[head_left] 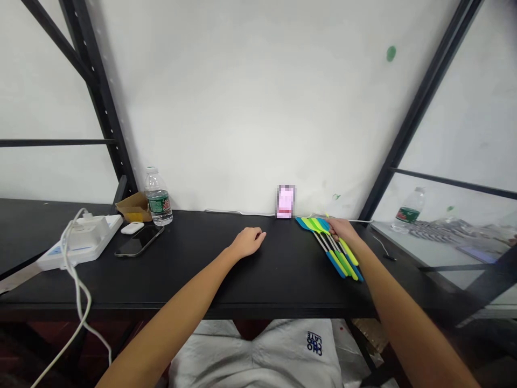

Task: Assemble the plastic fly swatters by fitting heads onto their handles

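My left hand (249, 242) rests on the black table with its fingers curled in, and nothing shows in it. At the right, my right hand (338, 227) has its fingers closed around a yellow-green spatula (348, 251), by its upper part. Under and beside that hand several blue and green spatulas (332, 249) lie fanned side by side. Their flat heads point to the back left, and their coloured handles point toward me, with thin metal shafts between. The fingers partly hide the held spatula's head.
A lit phone (285, 202) leans on the wall behind the black table (266, 280). At left are a water bottle (159, 197), a cardboard box (135, 206), a white earbud case (132, 228), a dark phone (140, 241) and a power strip (97, 240) with white cables. A glossy panel stands at right.
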